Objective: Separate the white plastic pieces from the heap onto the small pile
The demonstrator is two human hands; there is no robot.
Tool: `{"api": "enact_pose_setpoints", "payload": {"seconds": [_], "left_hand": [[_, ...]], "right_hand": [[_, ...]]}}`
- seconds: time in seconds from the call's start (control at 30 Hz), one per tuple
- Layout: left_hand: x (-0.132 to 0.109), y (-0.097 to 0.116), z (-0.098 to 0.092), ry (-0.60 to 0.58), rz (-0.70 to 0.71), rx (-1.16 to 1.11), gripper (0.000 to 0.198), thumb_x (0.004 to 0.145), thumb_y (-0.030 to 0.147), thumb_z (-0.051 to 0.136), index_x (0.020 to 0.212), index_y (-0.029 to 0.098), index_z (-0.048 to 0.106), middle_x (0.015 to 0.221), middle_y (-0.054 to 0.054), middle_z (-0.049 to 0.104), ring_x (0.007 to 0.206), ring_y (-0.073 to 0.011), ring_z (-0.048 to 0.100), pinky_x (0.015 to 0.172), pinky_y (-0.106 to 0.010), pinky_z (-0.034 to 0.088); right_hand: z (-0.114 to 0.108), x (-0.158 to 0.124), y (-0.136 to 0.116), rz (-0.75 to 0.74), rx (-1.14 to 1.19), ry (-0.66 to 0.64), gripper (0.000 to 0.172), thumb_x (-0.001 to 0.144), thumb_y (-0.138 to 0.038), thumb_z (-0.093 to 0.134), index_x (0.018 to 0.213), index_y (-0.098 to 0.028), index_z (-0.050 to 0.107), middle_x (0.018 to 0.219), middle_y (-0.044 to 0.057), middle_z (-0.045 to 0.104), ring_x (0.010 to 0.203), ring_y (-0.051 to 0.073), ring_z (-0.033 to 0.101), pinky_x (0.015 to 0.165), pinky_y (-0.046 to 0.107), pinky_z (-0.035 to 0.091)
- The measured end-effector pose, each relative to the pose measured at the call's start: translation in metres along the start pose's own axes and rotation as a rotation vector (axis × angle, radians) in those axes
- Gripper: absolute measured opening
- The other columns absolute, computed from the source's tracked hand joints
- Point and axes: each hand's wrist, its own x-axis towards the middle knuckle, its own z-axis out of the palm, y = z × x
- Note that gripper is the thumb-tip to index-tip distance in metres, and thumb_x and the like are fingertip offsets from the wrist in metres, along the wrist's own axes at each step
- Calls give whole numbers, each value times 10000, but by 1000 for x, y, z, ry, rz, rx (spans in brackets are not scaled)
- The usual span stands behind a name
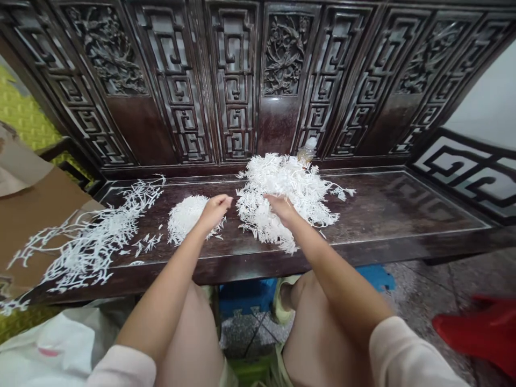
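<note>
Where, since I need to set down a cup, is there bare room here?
Bare wood lies on the bench seat right of the large white strand pile, up to the lattice armrest. The middle is crowded around the left hand and right hand.

Past the right hand (280,208), the polished bench seat (403,212) gives passage; ahead, the white shred heap (282,185) and carved backrest (234,80) block reach.

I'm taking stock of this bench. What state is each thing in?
left hand, closed beside small white pile
right hand, lowered onto large white pile
small white pile, compact mound
large white pile, loose tangled heap
loose white sprigs, scattered over cardboard
bottle, behind large white pile
</note>
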Motion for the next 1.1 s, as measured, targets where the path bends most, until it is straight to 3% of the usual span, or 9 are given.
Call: {"api": "enact_pose_setpoints", "payload": {"seconds": [0.07, 0.13, 0.23, 0.37, 0.57, 0.67, 0.8, 0.93, 1.1], "left_hand": [[15, -36, -15, 132, -162, 278, 235, 756, 314, 411, 592, 179, 510, 623, -25, 523, 666, -160, 475, 623, -252, 321], [22, -68, -28, 157, -352, 547, 212, 759, 305, 398, 699, 189, 565, 745, -57, 586, 767, -203, 513, 655, -278, 329], [22, -89, -36, 156, -467, 794, 250, 753, 298, 405, 886, 194, 589, 947, -119, 598, 895, -268, 525, 732, -350, 326], [20, -71, -26, 271, -386, 853, 367, 811, 328, 288, 1012, 191, 563, 1024, -146, 575, 943, -293, 520, 781, -412, 310], [19, -49, -11, 259, -324, 718, 424, 791, 315, 334, 1178, 181, 445, 1080, -162, 548, 988, -295, 506, 795, -410, 326], [17, -47, -12, 193, -338, 654, 390, 784, 286, 347, 1139, 179, 469, 1074, -131, 559, 948, -251, 532, 793, -364, 344], [12, -42, -9, 117, -220, 571, 272, 782, 267, 359, 944, 210, 570, 989, -65, 603, 912, -193, 545, 774, -291, 358], [7, -33, 6, 101, -157, 513, 238, 765, 248, 380, 861, 208, 594, 886, -28, 624, 839, -158, 552, 747, -254, 363], [-1, -16, 27, 11, 57, 282, 228, 737, 218, 400, 840, 184, 601, 856, -29, 623, 804, -142, 543, 736, -237, 370]], "right_hand": [[7, -10, -3, 68, -12, -64, 251, 607, -384, 614, 664, -186, 469, 735, 34, 487, 646, 127, 435, 543, 255, 362], [16, -18, -3, 100, 8, -128, 253, 612, -394, 612, 693, -188, 489, 769, 40, 494, 650, 126, 449, 547, 252, 381], [24, -20, 1, 133, 115, -238, 222, 631, -363, 588, 749, -193, 505, 796, 28, 495, 631, 115, 476, 577, 259, 410], [25, -15, 6, 152, 264, -352, 183, 577, -260, 600, 691, -179, 482, 728, 3, 488, 634, 114, 523, 625, 264, 414], [29, -14, 12, 48, 136, -261, 192, 511, -222, 623, 556, -179, 441, 587, 1, 502, 579, 126, 508, 603, 281, 391], [33, -15, 13, 28, 141, -236, 186, 494, -223, 613, 543, -184, 438, 557, -5, 501, 570, 129, 507, 605, 282, 389], [35, -23, 9, 31, 90, -254, 162, 512, -248, 584, 583, -188, 450, 587, 11, 536, 617, 159, 543, 610, 285, 376], [35, -34, 1, 0, -1, -237, 145, 530, -238, 543, 626, -178, 454, 630, 20, 566, 634, 162, 551, 618, 281, 351], [35, -33, -2, 21, 64, -246, 229, 531, -292, 595, 676, -167, 469, 669, 15, 564, 674, 166, 559, 657, 290, 360]]}}
